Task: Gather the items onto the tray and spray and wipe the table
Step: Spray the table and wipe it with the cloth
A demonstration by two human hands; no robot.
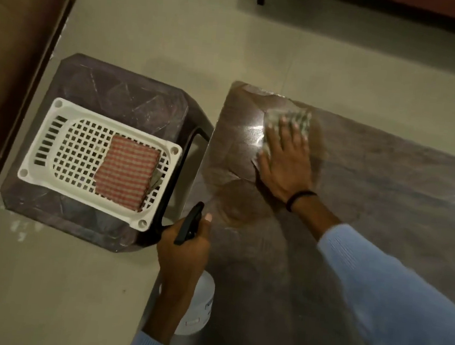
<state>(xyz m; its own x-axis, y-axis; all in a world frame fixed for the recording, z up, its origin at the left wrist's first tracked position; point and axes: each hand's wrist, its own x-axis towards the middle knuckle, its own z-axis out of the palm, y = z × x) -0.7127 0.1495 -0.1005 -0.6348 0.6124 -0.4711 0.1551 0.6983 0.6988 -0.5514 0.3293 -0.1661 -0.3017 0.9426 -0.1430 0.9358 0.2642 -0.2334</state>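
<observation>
Nearest me, my left hand [184, 249] grips the spray bottle [198, 309] at the table [386, 203] edge; left of it the white tray [100, 116] sits on a stool [117, 87]; farther on, my right hand [286, 164] lies spread, pressing the cloth [272, 118] onto the tabletop

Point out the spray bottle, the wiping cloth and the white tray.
spray bottle [196, 315], head view, white body.
wiping cloth [272, 118], head view, far left part.
white tray [47, 139], head view, slotted left wall.
</observation>
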